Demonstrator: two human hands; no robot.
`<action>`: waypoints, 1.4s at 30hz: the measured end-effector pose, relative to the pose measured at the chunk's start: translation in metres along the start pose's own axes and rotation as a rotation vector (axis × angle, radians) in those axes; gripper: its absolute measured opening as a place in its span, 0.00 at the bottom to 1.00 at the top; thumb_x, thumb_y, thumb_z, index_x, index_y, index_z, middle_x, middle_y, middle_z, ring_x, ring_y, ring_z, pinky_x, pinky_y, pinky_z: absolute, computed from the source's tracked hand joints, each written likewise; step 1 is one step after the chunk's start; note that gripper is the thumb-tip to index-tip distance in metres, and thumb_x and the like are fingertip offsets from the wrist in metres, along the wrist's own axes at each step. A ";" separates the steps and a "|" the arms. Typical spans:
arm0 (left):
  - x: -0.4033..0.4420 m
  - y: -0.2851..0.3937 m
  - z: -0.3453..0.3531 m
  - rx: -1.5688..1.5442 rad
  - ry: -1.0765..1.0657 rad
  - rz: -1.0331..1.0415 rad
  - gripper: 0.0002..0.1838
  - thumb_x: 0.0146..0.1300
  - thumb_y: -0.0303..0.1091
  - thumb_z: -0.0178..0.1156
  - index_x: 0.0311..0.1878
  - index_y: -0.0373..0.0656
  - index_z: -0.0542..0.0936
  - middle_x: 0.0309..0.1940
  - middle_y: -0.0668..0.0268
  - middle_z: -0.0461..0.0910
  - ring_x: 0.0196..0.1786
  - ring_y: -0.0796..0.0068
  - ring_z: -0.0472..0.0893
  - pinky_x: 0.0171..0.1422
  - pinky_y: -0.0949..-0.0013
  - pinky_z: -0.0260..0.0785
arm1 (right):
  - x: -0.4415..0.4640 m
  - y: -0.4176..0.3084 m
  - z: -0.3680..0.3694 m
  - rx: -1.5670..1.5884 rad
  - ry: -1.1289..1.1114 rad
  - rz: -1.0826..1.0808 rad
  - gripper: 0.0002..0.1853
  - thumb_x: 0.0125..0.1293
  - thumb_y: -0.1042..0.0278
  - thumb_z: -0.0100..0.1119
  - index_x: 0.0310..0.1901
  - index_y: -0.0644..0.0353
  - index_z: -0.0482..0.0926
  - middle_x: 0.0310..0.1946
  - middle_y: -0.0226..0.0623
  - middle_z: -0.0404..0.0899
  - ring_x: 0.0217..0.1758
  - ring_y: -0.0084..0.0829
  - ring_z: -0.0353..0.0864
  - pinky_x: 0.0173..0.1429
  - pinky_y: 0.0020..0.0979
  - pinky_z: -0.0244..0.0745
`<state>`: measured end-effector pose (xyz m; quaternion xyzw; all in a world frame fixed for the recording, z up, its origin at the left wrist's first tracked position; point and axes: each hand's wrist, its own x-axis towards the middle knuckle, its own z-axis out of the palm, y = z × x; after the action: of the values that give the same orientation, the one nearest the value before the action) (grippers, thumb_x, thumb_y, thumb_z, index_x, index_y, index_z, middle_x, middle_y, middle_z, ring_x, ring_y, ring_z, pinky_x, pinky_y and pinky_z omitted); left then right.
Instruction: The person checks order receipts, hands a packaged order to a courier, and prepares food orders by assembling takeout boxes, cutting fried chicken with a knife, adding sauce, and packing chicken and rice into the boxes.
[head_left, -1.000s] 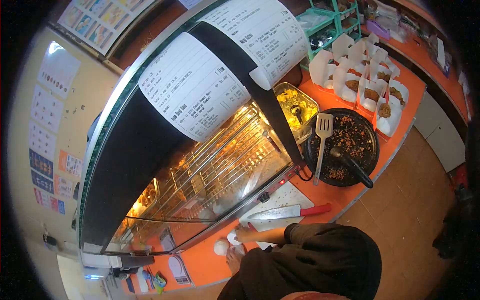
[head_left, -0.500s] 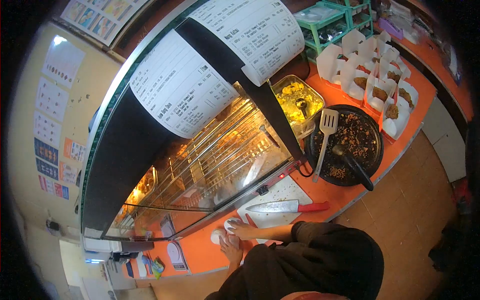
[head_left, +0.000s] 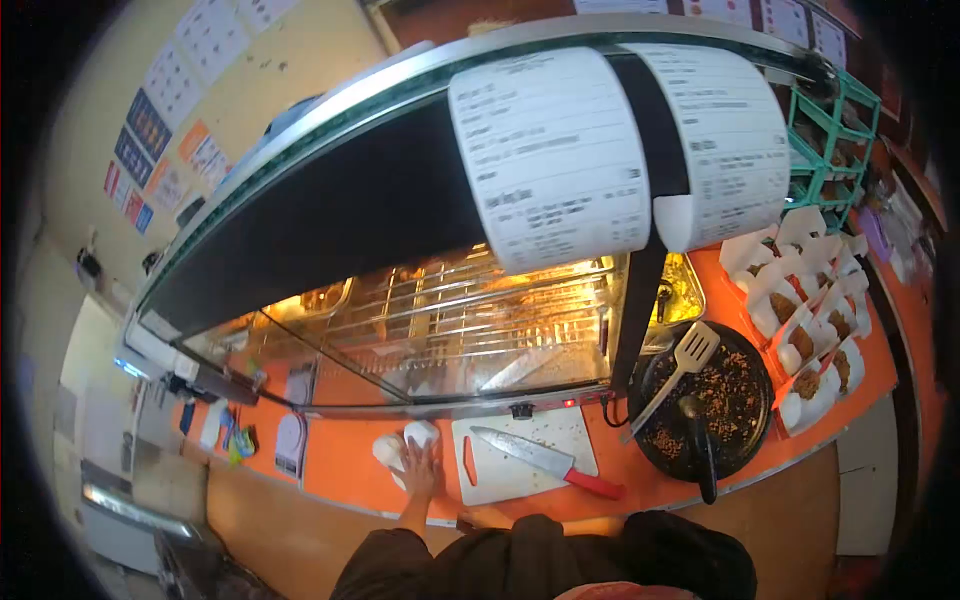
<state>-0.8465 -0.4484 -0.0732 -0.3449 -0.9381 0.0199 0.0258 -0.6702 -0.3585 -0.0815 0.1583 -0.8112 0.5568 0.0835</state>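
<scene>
Two white rounded bundles, one farther left (head_left: 389, 452) and one beside it (head_left: 421, 433), sit on the orange counter in front of the glass display case. My left hand (head_left: 418, 470) rests against them with its fingers spread. My right hand (head_left: 482, 518) is low at the counter's front edge, blurred and partly hidden by the dark sleeves, so its fingers cannot be made out. Between the bundles and the black pan lies a white cutting board (head_left: 510, 480), with a red-handled knife (head_left: 535, 452) across it.
The lit display case (head_left: 470, 350) has two paper receipts (head_left: 550, 160) hanging over it. On the right are a black stone pan (head_left: 735, 385) with a slotted spatula (head_left: 695, 348), a tray of yellow food (head_left: 683, 292) and several open food boxes (head_left: 800, 330). A scale (head_left: 290, 443) stands left.
The view has turned, so the case and counter now lie more level. My right hand has left the bundles and drawn back toward my body; my left hand stays at them.
</scene>
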 end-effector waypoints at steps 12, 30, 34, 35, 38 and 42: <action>-0.003 -0.043 0.008 -0.200 0.186 0.028 0.28 0.59 0.54 0.44 0.62 0.56 0.60 0.67 0.62 0.44 0.67 0.54 0.48 0.56 0.26 0.39 | 0.013 -0.040 0.069 -0.103 -0.184 0.385 0.09 0.52 0.61 0.55 0.33 0.55 0.76 0.28 0.36 0.78 0.32 0.35 0.78 0.36 0.34 0.72; -0.387 -0.282 0.022 -0.627 0.232 -1.363 0.10 0.49 0.47 0.60 0.26 0.52 0.82 0.30 0.66 0.77 0.42 0.62 0.74 0.52 0.52 0.55 | 0.220 0.049 0.283 -0.202 -1.238 0.524 0.09 0.54 0.65 0.54 0.31 0.62 0.77 0.24 0.35 0.78 0.24 0.25 0.76 0.28 0.26 0.70; -0.393 -0.331 0.050 -0.638 0.502 -1.551 0.09 0.46 0.43 0.62 0.25 0.50 0.81 0.25 0.64 0.78 0.35 0.66 0.77 0.43 0.59 0.62 | 0.328 0.077 0.337 -0.187 -1.242 0.455 0.08 0.56 0.66 0.52 0.30 0.61 0.76 0.21 0.31 0.77 0.19 0.22 0.74 0.23 0.24 0.68; -0.407 -0.356 0.060 -0.625 0.517 -1.579 0.09 0.46 0.43 0.62 0.25 0.50 0.81 0.25 0.64 0.78 0.35 0.66 0.77 0.43 0.59 0.62 | 0.363 0.072 0.363 -0.158 -1.237 0.432 0.07 0.57 0.66 0.52 0.30 0.60 0.75 0.20 0.30 0.76 0.17 0.21 0.73 0.21 0.23 0.67; -0.449 -0.428 0.070 -0.565 0.542 -1.614 0.12 0.49 0.46 0.60 0.25 0.48 0.81 0.26 0.65 0.78 0.32 0.65 0.79 0.33 0.64 0.67 | 0.475 0.059 0.455 -0.199 -1.216 0.486 0.07 0.61 0.69 0.49 0.32 0.61 0.75 0.21 0.35 0.76 0.19 0.24 0.74 0.20 0.25 0.67; -0.491 -0.534 0.028 -0.590 0.492 -1.962 0.12 0.50 0.46 0.60 0.29 0.49 0.81 0.29 0.65 0.79 0.33 0.65 0.78 0.38 0.65 0.69 | 0.612 0.024 0.605 -0.057 -1.153 0.334 0.06 0.60 0.67 0.50 0.31 0.60 0.74 0.21 0.35 0.76 0.18 0.24 0.73 0.19 0.24 0.66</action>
<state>-0.8201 -1.1737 -0.0888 0.5784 -0.7425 -0.3096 0.1353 -1.2271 -1.0135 -0.1337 0.3028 -0.7540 0.3649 -0.4545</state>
